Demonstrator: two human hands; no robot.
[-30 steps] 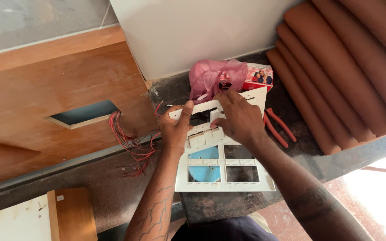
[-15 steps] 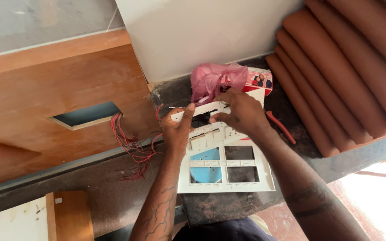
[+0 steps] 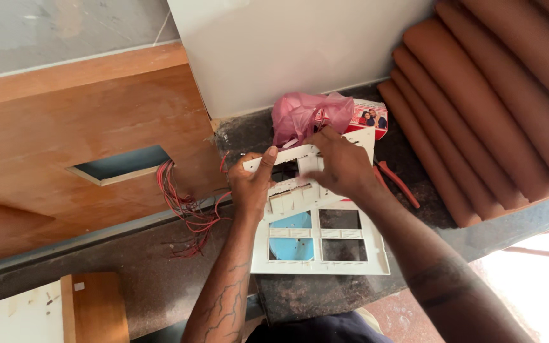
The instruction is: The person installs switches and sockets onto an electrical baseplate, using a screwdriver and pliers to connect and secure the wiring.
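Head view: a white switch plate (image 3: 319, 235), lying flat on the dark stone ledge (image 3: 325, 298), is gripped at its upper edge by the left hand (image 3: 249, 187) while the right hand (image 3: 341, 166) is closed over its top modules; a module seems to be being seated, so steady downward pressure is judged necessary next.

The white plastic switch plate (image 3: 322, 244) lay flat on the dark stone counter, a grid frame with rectangular cutouts, some showing blue underneath and some dark. Its far end was lifted a bit, pinched between the left hand (image 3: 249, 187) at the left edge and the right hand (image 3: 341, 165) over the top.
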